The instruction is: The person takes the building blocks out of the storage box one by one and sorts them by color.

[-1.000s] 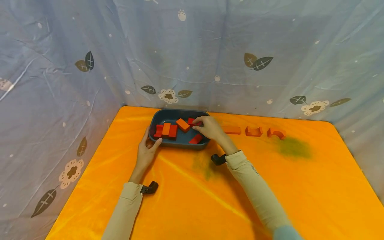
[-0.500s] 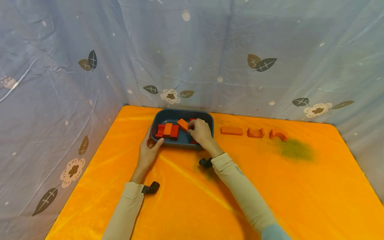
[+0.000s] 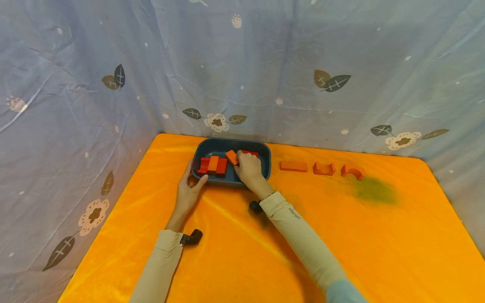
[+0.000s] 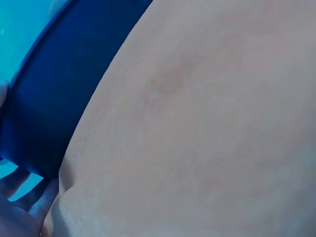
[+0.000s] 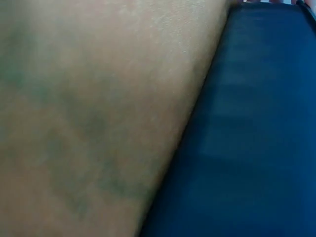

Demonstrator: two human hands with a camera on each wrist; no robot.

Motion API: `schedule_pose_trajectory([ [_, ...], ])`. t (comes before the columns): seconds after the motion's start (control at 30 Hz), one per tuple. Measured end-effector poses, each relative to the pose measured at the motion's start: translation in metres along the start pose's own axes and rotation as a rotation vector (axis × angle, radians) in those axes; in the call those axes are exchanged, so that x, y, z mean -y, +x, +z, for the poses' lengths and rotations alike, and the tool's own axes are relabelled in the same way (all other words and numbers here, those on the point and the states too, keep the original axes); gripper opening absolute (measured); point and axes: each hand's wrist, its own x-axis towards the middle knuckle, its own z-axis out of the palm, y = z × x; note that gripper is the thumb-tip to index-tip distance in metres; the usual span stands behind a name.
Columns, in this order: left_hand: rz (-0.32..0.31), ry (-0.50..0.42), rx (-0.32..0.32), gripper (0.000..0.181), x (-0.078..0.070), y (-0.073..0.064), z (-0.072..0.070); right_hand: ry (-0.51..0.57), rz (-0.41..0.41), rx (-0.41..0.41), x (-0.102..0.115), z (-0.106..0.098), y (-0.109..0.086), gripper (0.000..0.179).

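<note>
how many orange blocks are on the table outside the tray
3, in a row to the right of the tray: a straight bar nearest it, a notched block in the middle, an arched block farthest right. The arms could hide others.

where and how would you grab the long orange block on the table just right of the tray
Probably pinch the long orange block across its width at mid-length, from above, thumb on the near side. It lies flat, its length running left to right, with the near side exposed; the tray and notched block sit beyond its ends.
</note>
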Motion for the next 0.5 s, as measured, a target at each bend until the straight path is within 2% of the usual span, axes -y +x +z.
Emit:
schedule_pose_trajectory([
  [0.13,0.008,-0.014,0.002,0.078,-0.0004,0.0001,0.0012,0.003,0.015,0.009,-0.0005,-0.0007,0.0001,0.027],
  [0.23,0.011,-0.024,0.001,0.078,-0.0025,-0.0005,0.0026,-0.021,0.033,0.009,0.0005,-0.0001,0.0015,0.044],
  [0.33,0.004,-0.019,0.004,0.078,-0.0024,-0.0013,0.0027,-0.068,0.053,-0.001,0.0042,0.0026,0.0040,0.053],
  [0.4,-0.001,-0.016,0.005,0.078,-0.0018,-0.0012,0.0028,-0.091,0.066,-0.002,0.0061,0.0035,0.0056,0.053],
  [0.5,-0.008,-0.009,0.004,0.078,-0.0005,-0.0003,0.0024,-0.084,0.079,0.004,0.0084,0.0035,0.0072,0.043],
])
